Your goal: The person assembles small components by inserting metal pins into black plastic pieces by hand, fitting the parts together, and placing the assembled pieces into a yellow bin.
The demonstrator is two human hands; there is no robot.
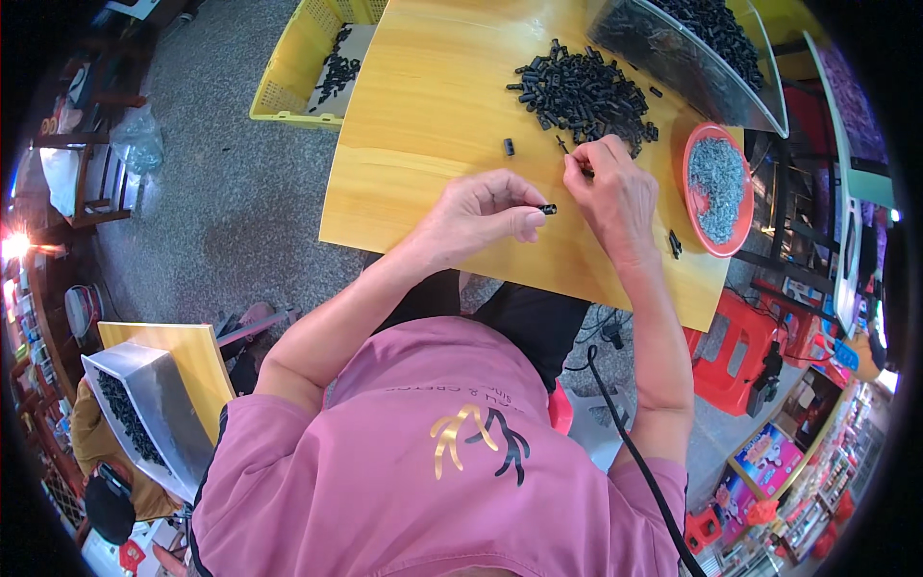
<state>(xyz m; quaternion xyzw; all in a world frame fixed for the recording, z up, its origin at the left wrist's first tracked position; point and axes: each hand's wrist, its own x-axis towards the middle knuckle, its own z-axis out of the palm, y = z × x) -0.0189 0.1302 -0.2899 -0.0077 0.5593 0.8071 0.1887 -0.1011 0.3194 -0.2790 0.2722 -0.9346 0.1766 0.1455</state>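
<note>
Pinching a small black sleeve (547, 209) between thumb and fingertips, the left hand (481, 216) hovers over the yellow wooden table (413, 144). Just beside it, the right hand (612, 188) grips a thin pin (561, 144) (barely visible). Beyond lies a heap of black parts (586, 91); at right, a red bowl (688, 188) holds grey pins.
</note>
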